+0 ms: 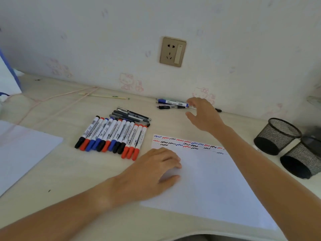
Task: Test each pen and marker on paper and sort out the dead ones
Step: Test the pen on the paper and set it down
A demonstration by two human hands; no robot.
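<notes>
Left hand: our relaxed fingers press the test paper.
Right hand: open, empty, beside the wall-side pens.
Marker row: left of both.

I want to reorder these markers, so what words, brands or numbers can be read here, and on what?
Nothing can be read for certain.
Markers in the row: dark print and a barcode on the white barrels, too small and blurred to read.
Blue marker by the wall: printed label, blurred.
Test paper: only red, blue and black squiggles, no words.
Wall socket: no lettering visible.
</notes>
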